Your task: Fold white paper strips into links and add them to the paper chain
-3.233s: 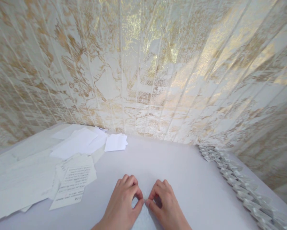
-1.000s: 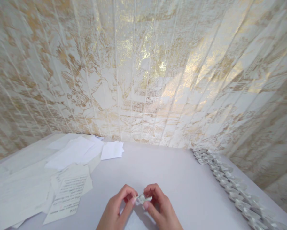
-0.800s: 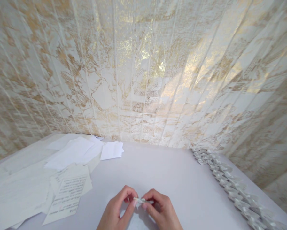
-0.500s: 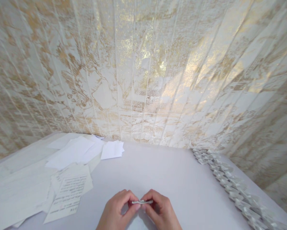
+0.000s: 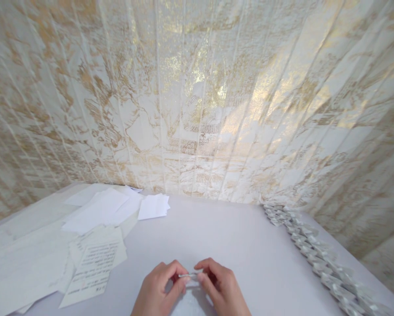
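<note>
Between my two hands, at the bottom middle, is a small narrow strip of folded paper point(image 5: 192, 275), seen almost edge-on. My left hand point(image 5: 159, 285) pinches its left end between thumb and fingers. On the other side, my right hand point(image 5: 221, 283) has its thumb against the right end, with the index finger raised just above it. The strip is held above the white table point(image 5: 216, 237). How it is folded is too small to make out.
Loose paper sheets point(image 5: 29, 259) overlap across the left side, one sheet bearing writing point(image 5: 93, 267). A small stack of white paper pieces point(image 5: 153, 206) lies at the back. Rows of folded paper pieces point(image 5: 315, 252) run along the right edge. A patterned curtain point(image 5: 197, 109) hangs behind.
My right index finger has lifted from the folded paper and its thumb has shifted. The strip looks thinner and more edge-on, and sits slightly higher. The sheets and paper rows stay put.
</note>
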Available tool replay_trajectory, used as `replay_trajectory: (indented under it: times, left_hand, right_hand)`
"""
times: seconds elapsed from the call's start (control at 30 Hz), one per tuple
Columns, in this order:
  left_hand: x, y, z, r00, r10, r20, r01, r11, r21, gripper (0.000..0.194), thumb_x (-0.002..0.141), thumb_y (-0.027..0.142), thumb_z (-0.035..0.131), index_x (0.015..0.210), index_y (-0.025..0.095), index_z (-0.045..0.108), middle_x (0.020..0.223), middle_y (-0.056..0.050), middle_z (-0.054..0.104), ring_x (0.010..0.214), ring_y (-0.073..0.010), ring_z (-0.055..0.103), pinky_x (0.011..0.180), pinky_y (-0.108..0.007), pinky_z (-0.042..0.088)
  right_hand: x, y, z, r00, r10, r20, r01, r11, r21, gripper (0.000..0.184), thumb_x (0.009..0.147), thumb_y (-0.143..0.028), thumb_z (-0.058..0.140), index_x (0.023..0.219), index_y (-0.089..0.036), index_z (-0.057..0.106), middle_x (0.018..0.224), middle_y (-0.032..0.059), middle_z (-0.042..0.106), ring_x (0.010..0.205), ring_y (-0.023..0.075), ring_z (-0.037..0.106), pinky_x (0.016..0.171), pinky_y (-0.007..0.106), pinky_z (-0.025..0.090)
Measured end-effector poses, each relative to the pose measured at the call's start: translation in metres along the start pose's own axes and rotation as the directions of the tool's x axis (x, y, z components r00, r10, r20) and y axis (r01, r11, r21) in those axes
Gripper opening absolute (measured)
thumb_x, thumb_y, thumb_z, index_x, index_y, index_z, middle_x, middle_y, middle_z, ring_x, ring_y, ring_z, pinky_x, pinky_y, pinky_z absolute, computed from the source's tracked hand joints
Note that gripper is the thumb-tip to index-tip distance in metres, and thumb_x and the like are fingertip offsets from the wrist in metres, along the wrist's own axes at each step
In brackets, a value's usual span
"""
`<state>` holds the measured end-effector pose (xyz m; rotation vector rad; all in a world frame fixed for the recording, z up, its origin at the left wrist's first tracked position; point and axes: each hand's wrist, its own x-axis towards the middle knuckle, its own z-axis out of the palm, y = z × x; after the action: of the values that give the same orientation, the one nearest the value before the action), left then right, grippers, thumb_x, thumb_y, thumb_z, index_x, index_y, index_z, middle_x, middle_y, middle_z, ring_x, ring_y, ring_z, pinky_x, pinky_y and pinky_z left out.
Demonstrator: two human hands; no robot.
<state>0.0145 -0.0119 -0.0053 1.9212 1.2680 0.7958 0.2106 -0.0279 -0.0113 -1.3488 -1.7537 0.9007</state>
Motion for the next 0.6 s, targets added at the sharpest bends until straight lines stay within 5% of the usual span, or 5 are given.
replay_trajectory:
  times: [0.13,0.33,0.6]
  left_hand:
    - [0.0011,-0.0057,0.0017,1.0,0.024,-0.005,-0.024,0.998,0.054,0.011,0.087,0.03,0.061,0.079,0.025,0.067,0.074,0.002,0.069,0.075,-0.0194,0.064,0.07,-0.025,0.044]
    - [-0.0011,-0.0036,0.0072,0.998,0.037,0.047,-0.036,0.999,-0.014,0.019,0.083,0.024,0.059,0.101,0.024,0.065,0.087,0.001,0.07,0.078,-0.0172,0.066,0.076,-0.024,0.047]
    - [-0.0029,0.0036,0.0086,0.999,0.039,0.018,-0.04,0.998,0.052,0.017,0.084,0.018,0.045,0.095,0.023,0.058,0.071,0.004,0.053,0.064,-0.0154,0.057,0.062,-0.023,0.042]
  right_hand:
    - [0.0024,0.0012,0.0011,0.998,0.053,-0.025,-0.051,0.995,0.091,0.024,0.093,-0.039,0.05,0.097,-0.018,0.062,0.058,-0.0084,0.036,0.053,0.0116,0.037,0.052,0.023,0.028]
    - [0.0021,-0.0003,0.0052,0.994,0.085,-0.073,-0.075,0.989,0.13,0.014,0.087,-0.03,0.054,0.091,-0.018,0.06,0.059,-0.0093,0.034,0.053,0.011,0.034,0.052,0.023,0.026]
    - [-0.0004,0.0024,0.0075,0.999,0.016,-0.042,-0.014,0.999,0.036,0.016,0.092,-0.03,0.049,0.096,-0.018,0.06,0.06,-0.0082,0.037,0.053,0.0115,0.039,0.053,0.022,0.029]
